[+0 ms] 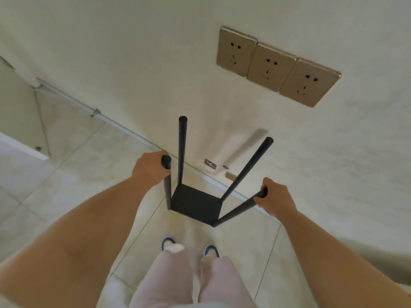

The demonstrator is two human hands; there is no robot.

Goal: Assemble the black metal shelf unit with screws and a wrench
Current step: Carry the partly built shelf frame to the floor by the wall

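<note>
The black metal shelf unit point(195, 204) stands on the tiled floor close to the wall, a flat black panel at the bottom with black poles rising from its corners. My left hand point(150, 167) grips the top of the near left pole point(167, 187). My right hand point(274, 197) grips the top of the near right pole point(238, 210). The two far poles point(182, 150) point(249, 167) stand free. No screws or wrench are in view.
A white wall point(155, 63) rises just behind the unit, with three gold sockets point(275, 67) on it. A thin white pipe point(115, 123) runs along the wall's foot. Small bits point(210, 163) lie by the wall. My feet in blue-edged shoes point(169, 243) stand just before the unit.
</note>
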